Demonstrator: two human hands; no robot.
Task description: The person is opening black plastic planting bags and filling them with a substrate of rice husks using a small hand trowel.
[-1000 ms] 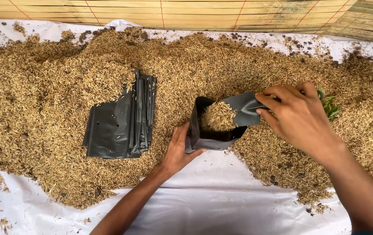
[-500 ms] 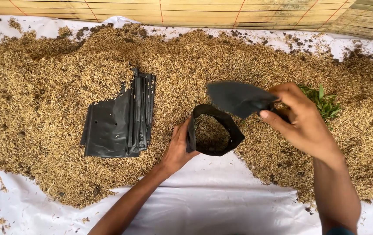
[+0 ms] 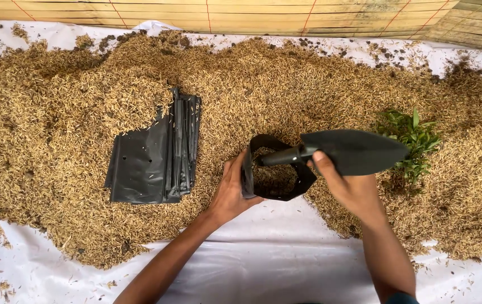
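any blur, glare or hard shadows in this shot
Head view: even, soft daylight, no hard shadows; faint sheen on the stack of black bags; husks sharp throughout; slight softness on the right hand and black trowel; left hand crisp.
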